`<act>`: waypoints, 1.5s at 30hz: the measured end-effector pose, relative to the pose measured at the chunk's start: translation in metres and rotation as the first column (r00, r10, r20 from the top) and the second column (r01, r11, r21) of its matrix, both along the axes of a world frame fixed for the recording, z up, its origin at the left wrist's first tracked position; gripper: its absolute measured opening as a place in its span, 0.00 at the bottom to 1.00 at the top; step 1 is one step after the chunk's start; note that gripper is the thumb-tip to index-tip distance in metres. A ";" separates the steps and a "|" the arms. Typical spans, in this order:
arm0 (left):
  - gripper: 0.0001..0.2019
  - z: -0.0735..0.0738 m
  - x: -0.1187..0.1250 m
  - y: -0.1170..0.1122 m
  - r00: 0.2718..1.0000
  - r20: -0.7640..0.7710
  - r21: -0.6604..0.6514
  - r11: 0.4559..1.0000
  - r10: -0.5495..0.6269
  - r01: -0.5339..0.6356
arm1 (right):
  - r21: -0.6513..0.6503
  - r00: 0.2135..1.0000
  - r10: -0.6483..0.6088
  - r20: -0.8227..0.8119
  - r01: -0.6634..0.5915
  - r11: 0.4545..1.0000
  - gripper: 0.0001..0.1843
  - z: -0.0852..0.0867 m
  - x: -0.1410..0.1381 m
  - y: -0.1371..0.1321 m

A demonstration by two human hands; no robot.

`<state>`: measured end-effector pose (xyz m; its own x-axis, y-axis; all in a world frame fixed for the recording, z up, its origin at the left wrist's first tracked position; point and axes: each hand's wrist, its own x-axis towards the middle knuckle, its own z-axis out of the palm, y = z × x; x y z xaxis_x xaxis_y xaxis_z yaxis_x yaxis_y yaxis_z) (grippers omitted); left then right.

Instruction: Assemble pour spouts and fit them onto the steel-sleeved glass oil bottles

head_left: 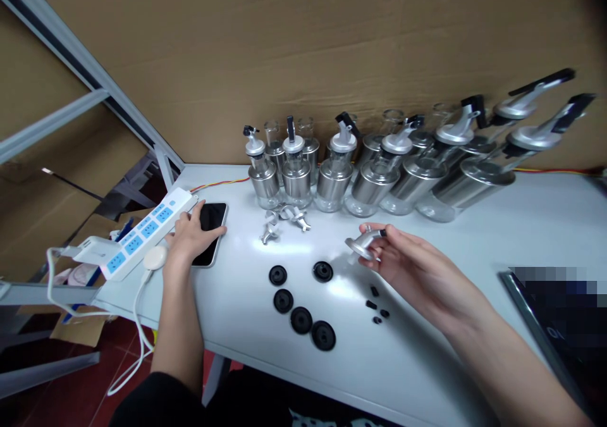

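Observation:
My left hand [190,234] spans a smartphone [214,217] with a dark screen lying on the table, thumb at its right edge and fingers at its left side. My right hand [403,259] is closed around a silver pourer spout [363,247] with a black tip, raised above the table. More small silver spout parts [284,217] lie in a loose group in front of the bottles. Several black round caps [301,320] rest on the tabletop between my hands. Below my right hand are a few tiny black plugs [372,304].
Glass bottles with steel sleeves [334,183], many topped with pourers, stand along the cardboard wall [303,47]. A white power strip [147,231] with a plugged-in charger lies along the left table edge. At right is a dark screen device [535,326]. A metal frame [90,54] rises at left.

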<state>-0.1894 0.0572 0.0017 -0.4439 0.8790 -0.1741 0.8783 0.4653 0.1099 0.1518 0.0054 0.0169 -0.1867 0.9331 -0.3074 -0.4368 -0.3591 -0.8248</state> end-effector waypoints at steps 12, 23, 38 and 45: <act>0.27 0.040 0.114 -0.032 0.310 0.271 0.531 0.410 -0.911 0.741 | 0.001 0.998 0.031 -0.059 -0.031 1.000 0.17 -0.012 -0.001 0.004; 0.12 -0.001 0.144 -0.031 0.028 0.042 0.740 0.050 -0.999 0.671 | 0.072 0.977 0.213 -0.005 -0.212 0.975 0.16 -0.006 -0.003 0.000; 0.16 -0.010 0.149 -0.034 0.172 -0.190 0.796 -0.049 -0.967 0.603 | 0.049 0.990 0.137 0.027 -0.138 0.989 0.16 -0.012 -0.007 -0.002; 0.16 -0.013 0.148 -0.032 0.144 -0.130 0.799 -0.018 -0.981 0.601 | 0.063 0.977 0.144 0.160 -0.156 0.986 0.17 -0.013 -0.004 -0.001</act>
<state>-0.0416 0.0252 -0.0115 0.6013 0.4536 0.6578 0.3196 -0.8910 0.3224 0.1482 0.0042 0.0041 -0.2819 0.9196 -0.2734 -0.2485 -0.3453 -0.9050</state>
